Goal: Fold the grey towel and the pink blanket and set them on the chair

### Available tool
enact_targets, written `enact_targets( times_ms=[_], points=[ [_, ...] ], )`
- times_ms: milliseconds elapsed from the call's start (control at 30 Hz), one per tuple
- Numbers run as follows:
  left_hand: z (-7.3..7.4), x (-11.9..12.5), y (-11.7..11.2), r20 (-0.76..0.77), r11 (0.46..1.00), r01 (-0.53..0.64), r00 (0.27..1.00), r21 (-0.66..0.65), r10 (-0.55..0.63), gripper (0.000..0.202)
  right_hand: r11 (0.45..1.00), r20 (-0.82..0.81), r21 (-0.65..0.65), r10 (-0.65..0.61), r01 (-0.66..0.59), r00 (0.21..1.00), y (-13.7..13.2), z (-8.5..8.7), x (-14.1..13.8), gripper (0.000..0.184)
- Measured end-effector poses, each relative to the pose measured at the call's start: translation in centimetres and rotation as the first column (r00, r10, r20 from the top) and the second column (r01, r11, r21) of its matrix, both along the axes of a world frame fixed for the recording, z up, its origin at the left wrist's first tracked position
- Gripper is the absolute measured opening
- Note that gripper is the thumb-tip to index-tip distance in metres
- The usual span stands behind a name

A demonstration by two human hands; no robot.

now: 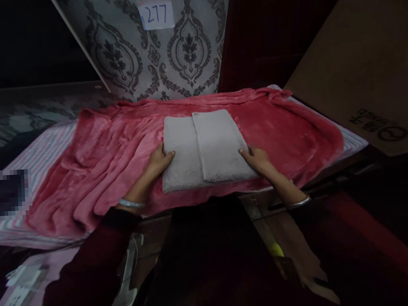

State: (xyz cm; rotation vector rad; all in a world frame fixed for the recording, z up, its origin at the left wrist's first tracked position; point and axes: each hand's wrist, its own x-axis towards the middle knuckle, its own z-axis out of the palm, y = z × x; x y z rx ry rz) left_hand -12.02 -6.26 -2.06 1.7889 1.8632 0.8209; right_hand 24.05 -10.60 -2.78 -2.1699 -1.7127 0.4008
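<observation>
A grey folded towel (204,148) lies on a pink fleece blanket (105,148), its right half folded over the left. My left hand (160,161) grips the towel's left edge, thumb on top and fingers tucked under. At the towel's right edge my right hand (256,159) pinches the upper layer, thumb on top. Both wrists carry silver bangles.
The blanket covers a striped sheet (38,155) on a bed. A patterned grey panel (152,51) with a label reading 277 stands behind. A brown cardboard box (365,64) rises at the right. Dark floor and clutter lie below the bed edge.
</observation>
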Motion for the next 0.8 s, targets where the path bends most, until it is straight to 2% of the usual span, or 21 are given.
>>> enact_targets(
  times_ms=[133, 367, 433, 533, 667, 800],
  points=[
    [-0.4, 0.6, -2.6, -0.086, 0.999, 0.000, 0.996, 0.034, 0.003, 0.070, 0.999, 0.097, 0.040, -0.012, 0.008, 0.995, -0.8, -0.2, -0.7, 0.047],
    [0.4, 1.2, -3.2, -0.061, 0.998, -0.041, 0.997, 0.051, 0.044, 0.064, 0.997, 0.075, 0.068, -0.025, 0.019, 0.997, -1.3, 0.3, -0.9, 0.045],
    [0.6, 1.1, -3.8, -0.068, 0.998, -0.056, 0.996, 0.032, 0.058, 0.063, 0.997, 0.060, 0.057, -0.051, 0.048, 0.997, -1.7, 0.5, -0.9, 0.047],
    [0.8, 1.0, -5.6, -0.142, 0.998, -0.061, 0.988, -0.032, 0.056, 0.072, 0.997, 0.049, 0.036, -0.074, 0.072, 0.996, -2.8, 0.4, -0.9, 0.052],
    [0.7, 1.2, -7.7, -0.272, 0.995, -0.073, 0.961, -0.069, 0.052, 0.077, 0.998, 0.056, 0.060, -0.033, 0.030, 0.998, -3.9, -0.2, -0.8, 0.053],
    [0.5, 1.2, -8.0, -0.285, 0.998, -0.048, 0.958, -0.048, 0.032, 0.075, 0.995, 0.044, 0.097, -0.003, -0.002, 0.999, -4.2, -0.5, -0.8, 0.052]
  ],
)
